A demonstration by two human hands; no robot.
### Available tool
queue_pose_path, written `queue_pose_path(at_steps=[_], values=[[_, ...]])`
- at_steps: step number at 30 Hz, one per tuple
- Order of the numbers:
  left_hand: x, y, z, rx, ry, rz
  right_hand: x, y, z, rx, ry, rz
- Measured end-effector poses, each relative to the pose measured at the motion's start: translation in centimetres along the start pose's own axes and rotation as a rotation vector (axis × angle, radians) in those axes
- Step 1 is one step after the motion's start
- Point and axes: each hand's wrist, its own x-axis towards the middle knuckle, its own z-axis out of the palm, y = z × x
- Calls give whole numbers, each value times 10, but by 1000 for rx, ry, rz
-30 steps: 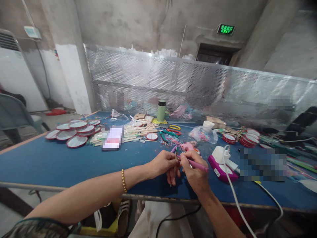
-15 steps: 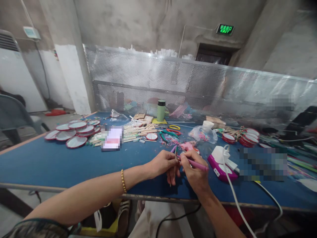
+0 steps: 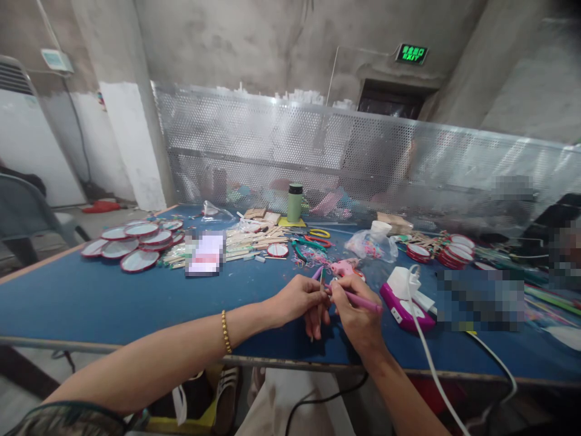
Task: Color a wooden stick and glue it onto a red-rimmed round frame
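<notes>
"Which step?"
"Seemingly tool-work: the left hand (image 3: 299, 298) pinches a thin green-tipped stick (image 3: 322, 277), the right hand (image 3: 357, 321) grips a pink rod-like tool (image 3: 365, 304), near the blue flat-topped desk's (image 3: 136, 303) front edge."
"Next move?"
"Likely needs steadiness."

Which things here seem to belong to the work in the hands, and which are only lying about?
Likely in the work:
pink tool, in the right hand
thin stick, in the left hand
perhaps the drums and loose sticks

Probably just lying about:
bottle
white plug
chair
</notes>
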Motion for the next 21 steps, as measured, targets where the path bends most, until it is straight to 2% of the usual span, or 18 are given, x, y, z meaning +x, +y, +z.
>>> queue_pose_path(at_steps=[8, 14, 21], values=[[0, 1, 0, -15, -15, 1, 2, -4, 0, -10, -11, -20], [0, -1, 0, -36, -18, 11, 0, -1, 1, 19, 31, 7], [1, -2, -1, -28, -17, 2, 1, -1, 1, 43, 7, 18]])
